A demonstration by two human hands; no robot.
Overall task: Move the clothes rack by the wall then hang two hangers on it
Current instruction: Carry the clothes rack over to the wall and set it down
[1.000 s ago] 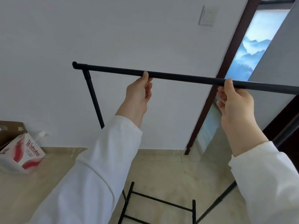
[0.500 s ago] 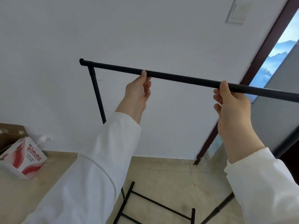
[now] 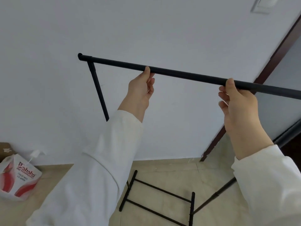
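The black metal clothes rack [image 3: 187, 74] stands in front of me, its top bar running from upper left down to the right edge. My left hand [image 3: 140, 90] grips the bar near its middle from below. My right hand [image 3: 237, 101] grips the bar further right. The rack's left upright drops behind my left sleeve. Its base frame [image 3: 156, 198] rests on the beige floor close to the white wall [image 3: 146, 30]. No hangers are in view.
A red and white bag [image 3: 17, 178] and a brown cardboard box [image 3: 4, 149] sit on the floor at the left by the wall. A dark wooden door frame [image 3: 260, 75] rises at the right. A light switch [image 3: 265, 4] is on the wall above.
The view has swung left, so the door frame and switch sit further right. The rack with both hands on it appears nearer the wall, and the bar tilts more down to the right.
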